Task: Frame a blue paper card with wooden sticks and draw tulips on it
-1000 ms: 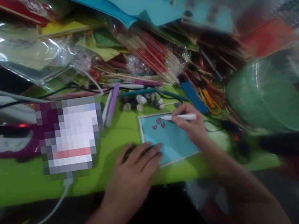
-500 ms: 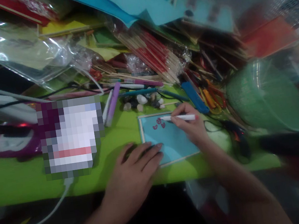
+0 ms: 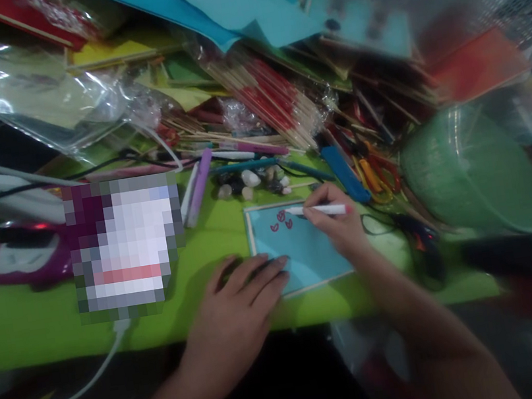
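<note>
A light-blue card [image 3: 304, 254] with pale stick edging lies flat near the table's front edge. Small red tulip-like shapes [image 3: 281, 216] are drawn on its upper part. In my right hand [image 3: 336, 219] a white marker [image 3: 325, 210] with a red end is pinched, its tip at the topmost shape. My left hand [image 3: 243, 296] lies flat with fingers spread, the fingertips resting on the card's lower left. Just beyond the card sits a cluster of small pebbles [image 3: 250, 178].
A purple marker [image 3: 200, 186] lies left of the pebbles. A blurred-out phone [image 3: 128, 247] with a white cable is at left, beside a purple power strip [image 3: 24, 255]. At right are a blue cutter [image 3: 343, 174], scissors [image 3: 419, 236] and a green basket [image 3: 470, 175]. Bundled sticks [image 3: 270, 92] lie behind.
The view has shifted very slightly. Both hands, the marker and the card keep nearly the same places, and no clear difference shows in the drawing.
</note>
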Tool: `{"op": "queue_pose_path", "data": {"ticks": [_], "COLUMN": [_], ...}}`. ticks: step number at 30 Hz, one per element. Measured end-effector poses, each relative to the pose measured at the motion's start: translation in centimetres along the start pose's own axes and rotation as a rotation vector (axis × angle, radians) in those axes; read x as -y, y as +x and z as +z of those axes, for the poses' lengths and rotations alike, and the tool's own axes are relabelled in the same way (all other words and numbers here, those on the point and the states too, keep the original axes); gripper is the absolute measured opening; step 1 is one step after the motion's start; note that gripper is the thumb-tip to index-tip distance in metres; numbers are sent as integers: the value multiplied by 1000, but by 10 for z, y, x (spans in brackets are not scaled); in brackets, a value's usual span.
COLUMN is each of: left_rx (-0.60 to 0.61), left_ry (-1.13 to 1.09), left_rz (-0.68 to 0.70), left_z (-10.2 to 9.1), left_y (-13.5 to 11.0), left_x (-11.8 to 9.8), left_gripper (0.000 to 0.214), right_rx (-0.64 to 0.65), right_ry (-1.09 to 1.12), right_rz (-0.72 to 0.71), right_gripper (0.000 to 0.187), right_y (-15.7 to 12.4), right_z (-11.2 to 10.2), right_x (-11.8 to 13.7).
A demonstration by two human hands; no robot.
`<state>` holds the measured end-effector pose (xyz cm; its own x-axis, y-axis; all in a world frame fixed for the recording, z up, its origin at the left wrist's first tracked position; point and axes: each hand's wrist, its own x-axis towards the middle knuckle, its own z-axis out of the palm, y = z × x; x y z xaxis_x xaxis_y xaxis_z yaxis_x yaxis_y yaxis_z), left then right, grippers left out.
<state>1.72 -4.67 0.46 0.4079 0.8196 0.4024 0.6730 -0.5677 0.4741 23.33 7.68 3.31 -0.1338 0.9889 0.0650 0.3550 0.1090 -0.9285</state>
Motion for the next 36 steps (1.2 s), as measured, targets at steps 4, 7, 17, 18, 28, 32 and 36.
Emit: {"op": "queue_pose_path", "data": {"ticks": [4,7,17,18,28,32,36], "left_rx": [1,-4,8,9,-11,6,-9], "left_ry": [10,17,18,19,13,12,8], "left_rz": [4,10,12,10,4,9,12], "left_z": [0,-1,-1,-1,0,-1,-2], "left_y": [0,0,0,0,0,0,1], "left_x": [0,0,0,0,0,0,0], "left_gripper": [29,29,29,29,27,29,28], "right_rx": [0,5,16,23,47,56,63], "right_ry": [12,24,68,66,17,4,10], "right_rz": [-6,-8,5,-4,-26,-28,-23], "right_gripper": [12,13,19,20,13,11,11], "right_y": [0,0,-2,-2,-2,-2,-2], "right_z": [0,0,-3,-3,-3,-3,-2], "right_x": [0,0,-7,-7,-8,-8,-8]}}
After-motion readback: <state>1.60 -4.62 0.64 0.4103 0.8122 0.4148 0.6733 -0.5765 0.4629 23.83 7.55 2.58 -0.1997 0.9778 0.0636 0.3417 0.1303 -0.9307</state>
